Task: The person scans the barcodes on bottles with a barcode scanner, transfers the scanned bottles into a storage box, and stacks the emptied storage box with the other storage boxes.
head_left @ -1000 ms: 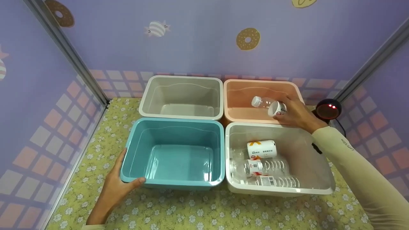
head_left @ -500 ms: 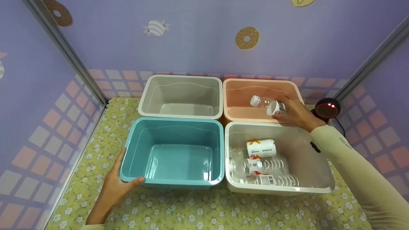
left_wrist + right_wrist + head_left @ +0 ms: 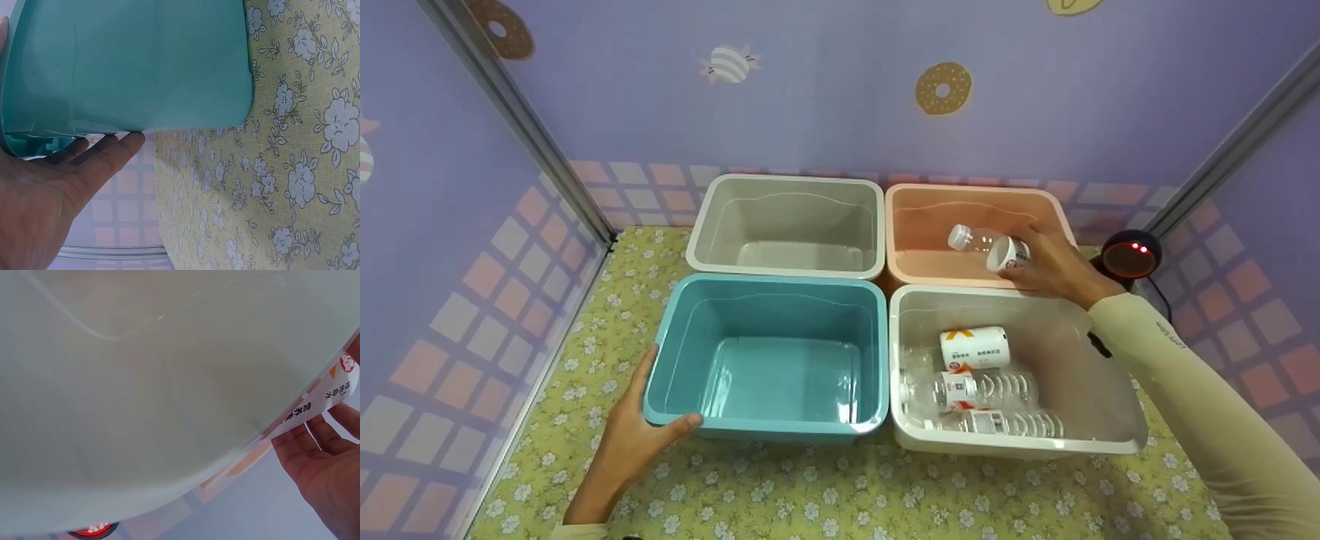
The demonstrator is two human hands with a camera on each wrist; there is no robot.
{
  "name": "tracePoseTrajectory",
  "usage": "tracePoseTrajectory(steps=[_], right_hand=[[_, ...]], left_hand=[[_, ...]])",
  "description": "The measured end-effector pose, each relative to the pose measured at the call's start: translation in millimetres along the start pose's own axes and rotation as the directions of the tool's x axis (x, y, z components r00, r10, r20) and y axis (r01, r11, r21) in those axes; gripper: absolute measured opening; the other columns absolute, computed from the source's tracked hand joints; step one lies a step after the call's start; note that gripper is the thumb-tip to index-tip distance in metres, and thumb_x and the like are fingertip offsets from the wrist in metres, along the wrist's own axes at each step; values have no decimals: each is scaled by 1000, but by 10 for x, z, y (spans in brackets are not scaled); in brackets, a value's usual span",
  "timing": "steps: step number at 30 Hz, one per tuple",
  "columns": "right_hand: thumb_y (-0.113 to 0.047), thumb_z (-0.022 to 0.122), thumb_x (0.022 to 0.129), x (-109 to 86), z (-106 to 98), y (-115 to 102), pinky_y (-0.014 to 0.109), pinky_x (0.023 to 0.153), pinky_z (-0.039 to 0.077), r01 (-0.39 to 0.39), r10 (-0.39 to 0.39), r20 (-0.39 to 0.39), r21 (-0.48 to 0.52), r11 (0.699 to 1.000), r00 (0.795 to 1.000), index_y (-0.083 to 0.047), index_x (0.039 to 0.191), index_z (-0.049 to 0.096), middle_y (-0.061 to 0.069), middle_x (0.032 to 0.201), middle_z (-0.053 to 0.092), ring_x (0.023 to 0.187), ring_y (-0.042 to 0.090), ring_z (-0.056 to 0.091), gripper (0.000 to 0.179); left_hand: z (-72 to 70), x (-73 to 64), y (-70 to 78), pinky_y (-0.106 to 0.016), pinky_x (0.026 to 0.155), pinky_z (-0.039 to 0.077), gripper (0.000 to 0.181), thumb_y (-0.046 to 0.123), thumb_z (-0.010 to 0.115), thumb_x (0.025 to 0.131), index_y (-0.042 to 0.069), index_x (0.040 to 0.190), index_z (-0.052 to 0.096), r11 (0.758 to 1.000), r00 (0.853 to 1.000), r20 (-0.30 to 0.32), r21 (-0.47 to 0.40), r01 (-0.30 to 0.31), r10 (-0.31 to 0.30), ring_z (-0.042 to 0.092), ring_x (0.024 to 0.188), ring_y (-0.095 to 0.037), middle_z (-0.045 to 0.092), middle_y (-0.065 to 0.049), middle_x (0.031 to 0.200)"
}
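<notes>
- The left hand (image 3: 631, 429) is not clenched: its thumb lies at the near rim and its fingers rest along the outer left side of the blue bin (image 3: 780, 427). Light contact should be enough to steady it; a hard push could nudge the neighbouring bins, which stand close alongside.
- The blue bin and the grey bin (image 3: 791, 217) behind it stand upright on the flowered cloth (image 3: 825, 495). Even pressure would best suit the blue one, since cloth may slip or ruck.
- The clear bottle (image 3: 975, 239), white cap pointing left, shows against the peach bin (image 3: 930, 208). Whether it is also in the right hand I cannot tell — its far end is hidden — so its neck deserves room from the wall.
- In the white bin (image 3: 1072, 337), nearer the person, a white can (image 3: 975, 349) lies on its side above two labelled bottles (image 3: 994, 390). The forearm in its pale sleeve (image 3: 1170, 375) passes over this bin's right side; a raised elbow would help avoid brushing the rim.
- The white labelled container (image 3: 1011, 255) is at the right part of the peach bin's opening, tilted, one end facing left; its exact height is unclear.
- The right hand (image 3: 1054, 264) grasps that container, fingers bent round it. A thin wall may dent, so I'd favour a gentle hold — firm only against slipping.
</notes>
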State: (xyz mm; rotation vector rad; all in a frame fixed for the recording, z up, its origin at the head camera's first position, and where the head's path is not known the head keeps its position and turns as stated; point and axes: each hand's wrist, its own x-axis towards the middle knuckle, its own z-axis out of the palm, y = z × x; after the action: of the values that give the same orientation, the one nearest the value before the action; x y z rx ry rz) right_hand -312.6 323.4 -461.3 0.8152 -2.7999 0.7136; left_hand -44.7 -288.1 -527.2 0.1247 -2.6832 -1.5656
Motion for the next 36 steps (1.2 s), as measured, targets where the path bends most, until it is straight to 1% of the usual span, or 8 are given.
tracePoseTrajectory(steps=[4,8,15,17,20,26,31,36], right_hand=[[-3,95,83,-4,4,0,54,88,55,-17,17,12,2,1000,1000,5,127,65,28,121,67,100,39,64,54],[-4,95,83,-15,0,-5,55,88,54,-28,28,12,6,1000,1000,6,126,66,28,122,65,101,41,64,53],[-7,93,87,-39,-22,-8,66,99,55,-52,52,37,-2,999,998,11,137,63,34,137,63,113,51,66,61],[-7,93,86,-44,-24,-12,65,97,56,-51,51,36,6,999,998,11,136,63,34,136,63,110,51,66,61],[-6,93,87,-62,-25,-19,63,95,56,-29,29,23,18,999,999,11,135,63,33,133,63,109,49,66,59],[-5,93,88,-119,-50,-71,67,104,53,5,-5,6,47,999,1000,14,135,64,33,133,63,121,51,63,58],[-5,93,88,-167,-74,-128,67,104,54,9,-8,-9,53,999,1000,13,133,68,30,133,66,122,50,64,55],[-8,94,88,-207,-81,-199,65,105,53,35,-34,-8,53,998,999,12,130,69,27,132,67,122,48,64,52]], left_hand=[[6,-1,2,-72,106,52,122,24,94,90,26,180,11,1000,1000,-3,-12,-4,4,53,139,-63,33,-38,170],[1,-3,2,-73,106,52,123,25,93,91,25,180,9,1000,1000,8,-9,4,-4,51,142,-63,32,-37,171],[3,4,-2,-74,105,52,122,25,92,91,24,180,9,1000,1000,7,5,-7,7,51,142,-63,31,-36,171],[8,6,1,-73,105,52,121,25,91,92,24,180,10,1000,1000,3,4,-6,6,51,142,-63,32,-36,171],[13,6,1,-74,105,52,120,25,91,92,24,180,10,1000,1000,1,8,-5,5,52,141,-63,32,-38,170],[13,7,9,-74,104,53,120,25,91,92,27,180,10,1000,1000,1,3,8,-8,51,141,-64,32,-38,170],[10,5,10,-73,105,53,121,27,92,92,28,180,9,1000,1000,6,-5,14,-14,51,142,-63,31,-37,172],[5,-7,5,-72,105,53,121,28,92,92,28,180,9,1000,1000,4,-12,12,-12,52,141,-62,31,-36,172]])
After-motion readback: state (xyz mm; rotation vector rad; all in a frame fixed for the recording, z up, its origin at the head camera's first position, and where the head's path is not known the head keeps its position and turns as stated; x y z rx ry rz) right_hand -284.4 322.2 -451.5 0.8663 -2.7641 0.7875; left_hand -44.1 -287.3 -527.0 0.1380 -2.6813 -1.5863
